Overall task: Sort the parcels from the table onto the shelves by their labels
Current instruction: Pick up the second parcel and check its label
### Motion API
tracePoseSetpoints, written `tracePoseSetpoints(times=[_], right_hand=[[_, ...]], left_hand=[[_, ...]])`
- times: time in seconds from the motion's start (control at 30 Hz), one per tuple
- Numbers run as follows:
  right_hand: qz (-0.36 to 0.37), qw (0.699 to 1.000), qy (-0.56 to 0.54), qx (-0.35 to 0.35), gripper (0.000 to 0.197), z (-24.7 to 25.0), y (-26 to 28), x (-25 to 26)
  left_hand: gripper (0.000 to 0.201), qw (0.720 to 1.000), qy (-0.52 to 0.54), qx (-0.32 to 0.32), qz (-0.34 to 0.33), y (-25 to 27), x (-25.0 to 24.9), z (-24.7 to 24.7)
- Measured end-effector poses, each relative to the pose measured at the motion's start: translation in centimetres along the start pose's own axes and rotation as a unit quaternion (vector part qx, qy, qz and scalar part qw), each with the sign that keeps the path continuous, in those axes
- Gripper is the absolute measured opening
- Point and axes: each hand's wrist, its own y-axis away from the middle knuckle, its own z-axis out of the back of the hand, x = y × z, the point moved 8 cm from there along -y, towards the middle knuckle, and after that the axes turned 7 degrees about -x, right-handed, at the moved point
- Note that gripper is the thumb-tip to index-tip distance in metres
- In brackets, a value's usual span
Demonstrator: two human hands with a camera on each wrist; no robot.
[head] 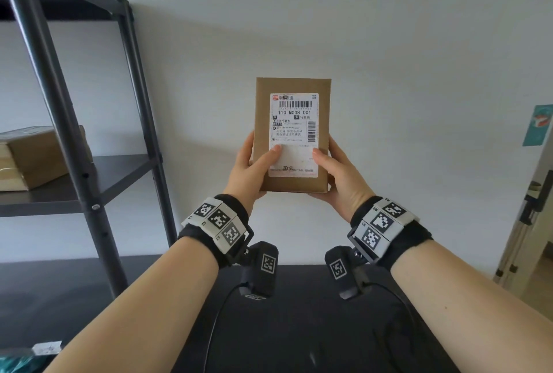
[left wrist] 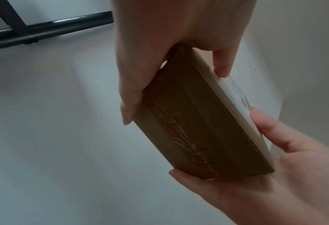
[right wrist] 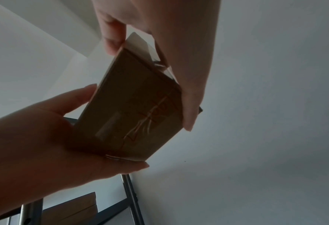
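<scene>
I hold a brown cardboard parcel (head: 291,133) upright in front of the white wall, its white shipping label (head: 294,121) facing me. My left hand (head: 260,160) grips its lower left side with the thumb on the label. My right hand (head: 327,160) grips the lower right side the same way. In the left wrist view the parcel (left wrist: 194,121) shows its underside, with the left hand's fingers (left wrist: 129,99) along its back. The right wrist view shows the parcel (right wrist: 133,109) between the right hand's fingers (right wrist: 190,106) and thumb.
A black metal shelf unit (head: 89,181) stands at the left, with brown parcels (head: 36,157) on its middle shelf. The black table (head: 299,327) lies below my forearms. A door (head: 532,208) is at the right edge.
</scene>
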Motion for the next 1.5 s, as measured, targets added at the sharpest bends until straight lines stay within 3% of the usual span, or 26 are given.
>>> tracePoseSetpoints(times=[0.13, 0.3, 0.53, 1.5], right_hand=[[0.008, 0.999, 0.039, -0.008, 0.055, 0.3, -0.4, 0.2], [0.078, 0.99, 0.104, -0.054, 0.049, 0.6, -0.3, 1.8], [0.106, 0.984, 0.115, -0.091, 0.056, 1.1, 0.0, 2.2], [0.124, 0.98, 0.095, -0.123, 0.045, 1.7, 0.1, 2.2]], left_hand=[[0.066, 1.0, 0.005, -0.008, 0.003, 0.0, 0.1, 0.2], [0.092, 1.0, -0.021, -0.001, 0.006, 0.0, 0.5, 0.0], [0.05, 0.999, -0.031, 0.024, -0.028, 0.1, -0.7, -1.2], [0.047, 0.999, -0.025, 0.032, -0.031, 0.1, -0.9, -1.7]])
